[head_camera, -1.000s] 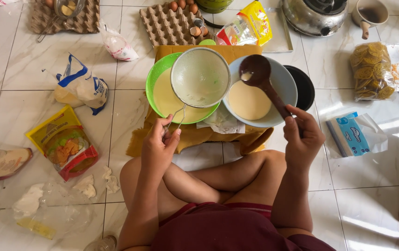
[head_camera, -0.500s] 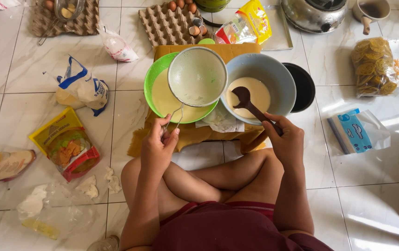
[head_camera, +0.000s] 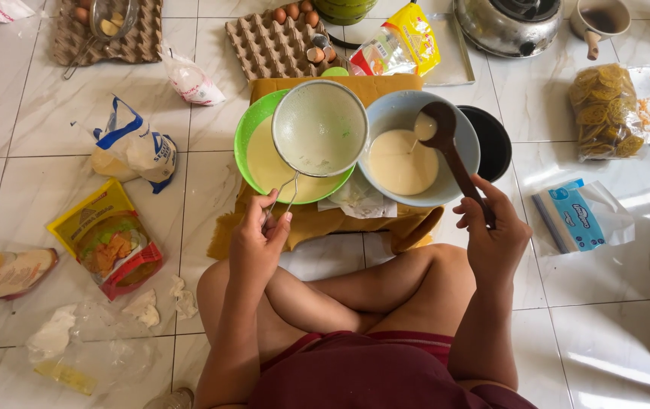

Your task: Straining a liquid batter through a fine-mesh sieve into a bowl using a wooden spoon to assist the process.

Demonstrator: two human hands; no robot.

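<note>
My left hand (head_camera: 258,241) grips the wire handle of a round mesh strainer (head_camera: 319,129), held over a green bowl (head_camera: 247,135) of pale batter. My right hand (head_camera: 494,235) holds the handle of a dark wooden ladle (head_camera: 440,126), raised above a light blue bowl (head_camera: 461,136) with batter in its scoop. The blue bowl holds pale batter (head_camera: 402,161). Both bowls stand on a mustard cloth (head_camera: 325,223) on the tiled floor, in front of my crossed legs.
A black pan (head_camera: 496,141) sits right of the blue bowl. Egg trays (head_camera: 266,45), a flour bag (head_camera: 134,148), snack packets (head_camera: 109,246), a metal pot (head_camera: 508,24), a cup (head_camera: 599,18) and a bag of crackers (head_camera: 603,110) lie around. A tissue pack (head_camera: 578,216) lies at right.
The ladle went from raised, down into the blue bowl's batter, and is now lifted again with batter in it. The strainer stays over the green bowl.
</note>
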